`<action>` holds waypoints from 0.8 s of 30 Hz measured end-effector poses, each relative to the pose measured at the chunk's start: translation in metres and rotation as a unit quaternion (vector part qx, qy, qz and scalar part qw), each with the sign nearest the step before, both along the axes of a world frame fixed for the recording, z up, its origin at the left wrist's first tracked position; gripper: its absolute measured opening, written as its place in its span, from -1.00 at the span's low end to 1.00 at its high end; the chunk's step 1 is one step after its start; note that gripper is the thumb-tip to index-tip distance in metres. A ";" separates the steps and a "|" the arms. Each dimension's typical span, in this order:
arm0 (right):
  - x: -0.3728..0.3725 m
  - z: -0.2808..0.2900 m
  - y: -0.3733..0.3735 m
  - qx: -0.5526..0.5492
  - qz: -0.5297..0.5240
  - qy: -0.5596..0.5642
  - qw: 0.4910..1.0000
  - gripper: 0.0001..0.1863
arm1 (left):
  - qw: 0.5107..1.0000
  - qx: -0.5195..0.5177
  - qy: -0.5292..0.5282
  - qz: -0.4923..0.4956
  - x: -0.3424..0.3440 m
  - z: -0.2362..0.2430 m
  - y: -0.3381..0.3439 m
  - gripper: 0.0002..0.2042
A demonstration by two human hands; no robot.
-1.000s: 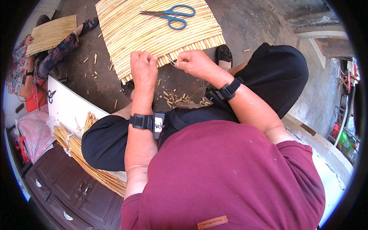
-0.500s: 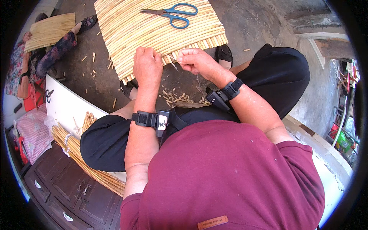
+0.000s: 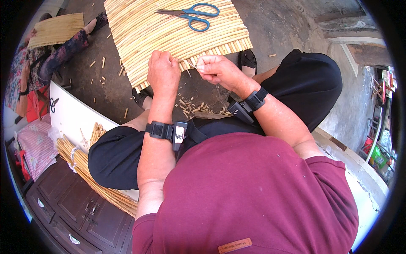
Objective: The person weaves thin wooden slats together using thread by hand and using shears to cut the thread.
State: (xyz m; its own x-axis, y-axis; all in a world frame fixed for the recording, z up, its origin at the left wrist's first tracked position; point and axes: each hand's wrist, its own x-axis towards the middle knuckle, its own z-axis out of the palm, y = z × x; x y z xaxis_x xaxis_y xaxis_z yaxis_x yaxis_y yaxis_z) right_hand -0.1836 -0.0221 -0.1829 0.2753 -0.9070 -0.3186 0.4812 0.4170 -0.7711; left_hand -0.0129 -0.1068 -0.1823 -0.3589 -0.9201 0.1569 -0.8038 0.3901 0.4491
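Observation:
A mat of pale yellow reed stalks [image 3: 169, 38] lies in front of me, its near edge under my hands. My left hand [image 3: 163, 72] is closed at that edge, pinching one end of a thin light string [image 3: 189, 63]. A little to the right, my right hand [image 3: 218, 72] pinches the same string between thumb and finger. The string runs taut between the two hands, and a loose end hangs down. Scissors with blue handles [image 3: 198, 17] rest on the mat, blades pointing left.
Cut reed bits [image 3: 196, 106] litter the floor below the mat. A bundle of stalks [image 3: 101, 186] lies left of my knee, beside a dark wooden cabinet [image 3: 76, 199]. At the far left another person [image 3: 25, 76] sits with a similar mat [image 3: 59, 30].
My right hand has shifted very slightly, and the string's loose end hangs differently. The other person at the far left has moved a little; the scissors stay on the mat.

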 end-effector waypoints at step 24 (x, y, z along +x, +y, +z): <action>0.002 0.052 0.016 -0.155 0.312 0.609 0.713 -0.80 | 0.518 0.635 0.554 0.149 0.028 0.016 0.060 -0.80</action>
State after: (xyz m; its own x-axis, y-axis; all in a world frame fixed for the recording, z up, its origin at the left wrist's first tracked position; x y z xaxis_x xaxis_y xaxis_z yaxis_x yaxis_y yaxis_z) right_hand -0.1812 -0.0066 -0.1306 0.3461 -0.8084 -0.4761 -0.8279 -0.0243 -0.5604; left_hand 0.0155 -0.0472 -0.1665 -0.5075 -0.5231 -0.6847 0.2811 -0.8517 0.4423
